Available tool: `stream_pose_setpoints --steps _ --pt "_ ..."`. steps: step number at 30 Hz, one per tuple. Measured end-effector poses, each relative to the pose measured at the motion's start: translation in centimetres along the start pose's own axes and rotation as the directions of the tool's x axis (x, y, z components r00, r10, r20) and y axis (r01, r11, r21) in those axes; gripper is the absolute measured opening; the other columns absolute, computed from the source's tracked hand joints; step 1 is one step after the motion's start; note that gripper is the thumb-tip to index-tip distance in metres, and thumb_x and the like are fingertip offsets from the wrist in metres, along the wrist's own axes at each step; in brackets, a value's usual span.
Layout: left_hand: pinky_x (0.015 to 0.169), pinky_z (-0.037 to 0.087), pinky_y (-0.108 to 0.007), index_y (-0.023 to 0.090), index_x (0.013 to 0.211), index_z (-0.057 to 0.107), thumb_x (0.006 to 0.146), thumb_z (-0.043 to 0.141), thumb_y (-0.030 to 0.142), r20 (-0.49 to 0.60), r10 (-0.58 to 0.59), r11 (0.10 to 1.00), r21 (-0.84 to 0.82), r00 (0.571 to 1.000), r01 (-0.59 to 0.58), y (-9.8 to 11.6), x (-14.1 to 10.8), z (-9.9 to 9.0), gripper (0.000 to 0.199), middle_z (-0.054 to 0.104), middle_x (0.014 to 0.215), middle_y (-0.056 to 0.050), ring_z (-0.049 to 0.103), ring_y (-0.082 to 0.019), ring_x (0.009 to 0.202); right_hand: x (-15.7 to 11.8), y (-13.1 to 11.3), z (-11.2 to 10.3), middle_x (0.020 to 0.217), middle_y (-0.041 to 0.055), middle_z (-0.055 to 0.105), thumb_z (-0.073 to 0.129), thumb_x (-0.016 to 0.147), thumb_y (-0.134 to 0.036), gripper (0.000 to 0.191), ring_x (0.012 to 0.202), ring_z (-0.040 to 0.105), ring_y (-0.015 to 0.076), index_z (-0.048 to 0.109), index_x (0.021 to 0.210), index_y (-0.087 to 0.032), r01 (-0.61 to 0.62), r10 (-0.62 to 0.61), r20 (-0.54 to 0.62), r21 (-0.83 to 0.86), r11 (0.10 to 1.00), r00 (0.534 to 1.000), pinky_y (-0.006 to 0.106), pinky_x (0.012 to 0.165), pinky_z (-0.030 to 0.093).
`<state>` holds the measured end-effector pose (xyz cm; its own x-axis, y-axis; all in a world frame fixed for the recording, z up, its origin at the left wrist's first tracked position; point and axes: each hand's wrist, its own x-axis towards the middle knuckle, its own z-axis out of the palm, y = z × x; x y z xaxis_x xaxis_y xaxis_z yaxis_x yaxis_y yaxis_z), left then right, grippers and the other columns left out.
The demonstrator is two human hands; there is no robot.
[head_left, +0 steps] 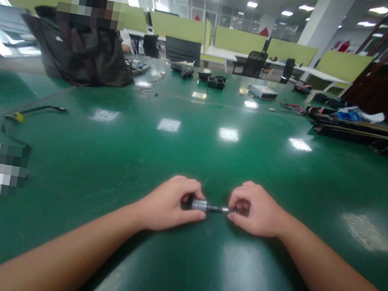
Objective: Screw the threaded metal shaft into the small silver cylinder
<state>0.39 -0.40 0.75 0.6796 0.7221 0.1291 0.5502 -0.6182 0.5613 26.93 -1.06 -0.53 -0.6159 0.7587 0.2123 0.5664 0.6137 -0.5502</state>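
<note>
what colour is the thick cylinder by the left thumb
The thick cylinder is silvery, clearest in head view.

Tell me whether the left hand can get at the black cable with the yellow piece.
Probably not at once: the left hand holds the silver cylinder, though only green tabletop lies between that hand and the black cable.

Held cylinder (pixel 200 205): shiny, metallic-looking. Tabletop (pixel 186 149): smooth, glossy, lightly scratched. Bag (pixel 89 61): woven-looking. Divider panels (pixel 178 27): matt.

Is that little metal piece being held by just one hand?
No, the left hand grips the metal piece around its thick silver part, while the right hand pinches its thin end.
</note>
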Motion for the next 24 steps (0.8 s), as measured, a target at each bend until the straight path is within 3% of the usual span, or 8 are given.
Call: stream_pose_setpoints --steps 8,13,16,20,24 --pt "0.072 0.04 -0.029 0.019 0.089 0.065 0.078 0.079 0.035 -0.031 0.0 1.0 0.017 1.0 0.0 0.0 -0.1 0.2 0.024 0.062 0.081 0.001 0.056 -0.016 0.073 0.6 -0.9 1.5 0.073 0.0005 0.07 0.076 0.08 -0.025 0.008 0.067 0.061 0.0138 0.073 0.083 -0.019 0.033 -0.029 -0.082 0.047 0.998 0.996 0.029 0.072 0.044" --pt "0.077 0.042 -0.031 0.02 0.092 0.065 0.073 0.081 0.027 -0.049 -0.001 1.0 0.017 0.999 0.002 0.3 0.0 0.3 0.026 0.064 0.083 0.001 0.058 -0.017 0.076 0.4 -1.4 2.0 0.085 0.0019 0.073 0.075 0.079 -0.018 0.022 0.078 0.065 0.0163 0.072 0.101 -0.02 0.054 -0.046 -0.075 0.106 0.993 0.996 0.031 0.077 0.046" --pt "0.077 0.043 -0.031 0.021 0.093 0.065 0.072 0.082 0.03 -0.05 0.002 1.0 0.019 0.999 -0.001 0.4 0.0 0.2 0.029 0.064 0.083 0.001 0.058 -0.017 0.075 0.4 -1.3 2.2 0.084 0.0014 0.073 0.071 0.082 -0.015 0.018 0.077 0.065 0.0159 0.072 0.099 -0.021 0.031 -0.024 -0.07 0.11 0.993 0.997 0.031 0.078 0.046" --pt "0.073 0.042 -0.03 0.02 0.094 0.066 0.081 0.075 0.04 -0.047 0.019 1.0 0.002 0.999 -0.019 0.4 0.0 0.1 0.025 0.064 0.081 0.001 0.057 -0.016 0.071 0.4 -1.3 2.1 0.087 0.0021 0.073 0.07 0.083 -0.017 0.014 0.078 0.065 0.0163 0.072 0.097 -0.02 0.031 -0.026 -0.045 0.104 0.994 0.999 0.032 0.078 0.045" --pt "0.071 0.04 -0.029 0.019 0.092 0.067 0.083 0.073 0.036 -0.046 -0.001 1.0 0.003 0.999 0.001 0.4 0.0 0.2 0.019 0.064 0.078 0.001 0.056 -0.015 0.069 0.4 -1.4 2.1 0.086 0.0024 0.072 0.069 0.084 -0.017 0.014 0.079 0.064 0.0165 0.072 0.098 -0.02 0.051 -0.047 -0.051 0.087 0.995 0.998 0.032 0.079 0.045"
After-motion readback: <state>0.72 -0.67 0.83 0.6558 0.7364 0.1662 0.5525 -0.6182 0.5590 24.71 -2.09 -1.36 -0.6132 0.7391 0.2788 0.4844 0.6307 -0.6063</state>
